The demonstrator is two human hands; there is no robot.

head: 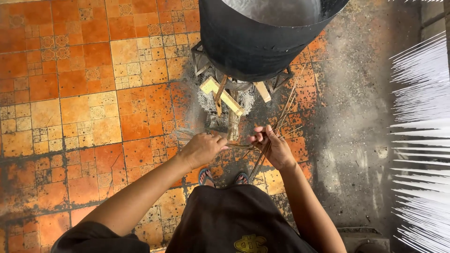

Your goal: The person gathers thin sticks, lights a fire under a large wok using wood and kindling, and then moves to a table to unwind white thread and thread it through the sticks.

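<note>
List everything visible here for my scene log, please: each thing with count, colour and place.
pot: one, black, top centre on a metal stand
firewood pieces: several, pale and brown, in grey ash under the pot
thin sticks: a bundle, brown, held over the floor
white rods: many, right edge
floor tiles: orange, sooty toward the right
sandals: two, bottom centre
left hand: one, closed on the sticks
right hand: one, fingers gripping the sticks

Soft even daylight, faint shadows, overexposed white streaks at right, perhaps slight edge distortion
</note>
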